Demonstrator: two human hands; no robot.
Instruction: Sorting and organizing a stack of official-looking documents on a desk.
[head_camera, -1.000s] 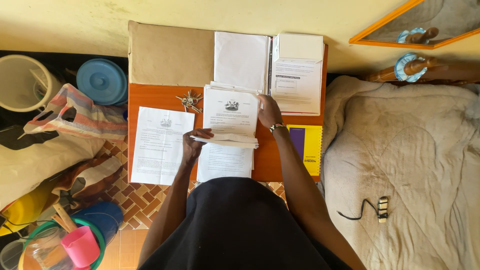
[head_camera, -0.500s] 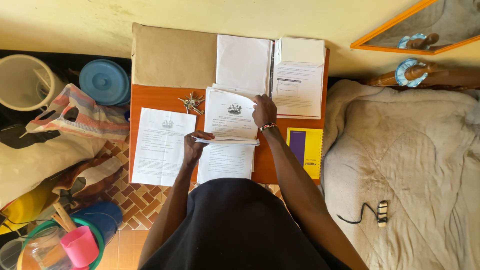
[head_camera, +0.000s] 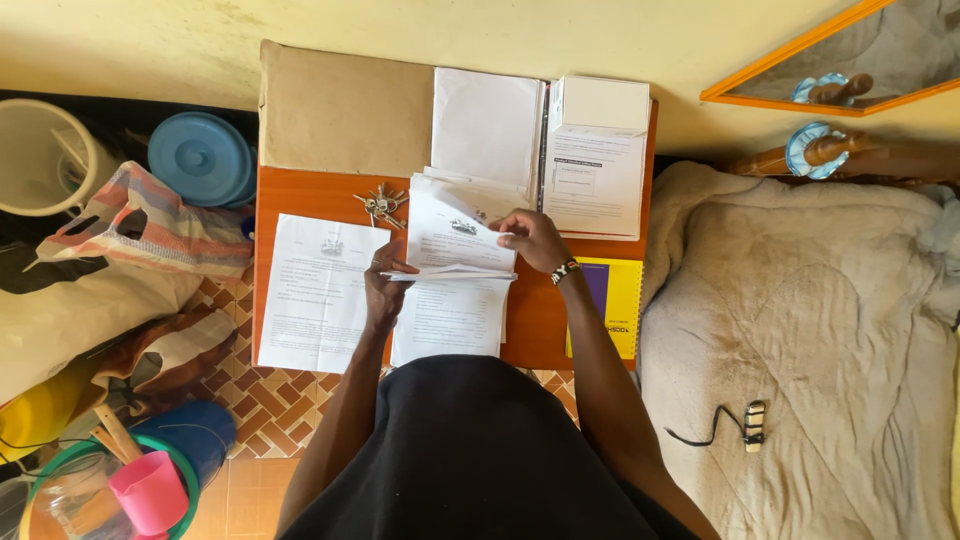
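Lifting at its right edge, a printed sheet (head_camera: 455, 222) is pinched between thumb and fingers of the right hand (head_camera: 532, 240), curling up off the stack of papers (head_camera: 447, 300) that lies at the middle of the orange desk (head_camera: 535, 320). The stack's near fold is gripped at its left side by the left hand (head_camera: 385, 285), fingers closed over the edge. The paper is judged light, thin and floppy: it bends wherever it is not supported and could crease or tear if pulled against the held side. A corner or the free right edge seems the best place to take it, with the stack pressed flat.

Room is tight. A loose sheet (head_camera: 318, 290) lies just to the left, a bunch of keys (head_camera: 380, 205) just beyond it, an open binder (head_camera: 545, 140) behind, and a yellow notebook (head_camera: 618, 295) overhangs the right edge beside the bed (head_camera: 820, 330). Bare desk is seen mainly to the right of the stack.
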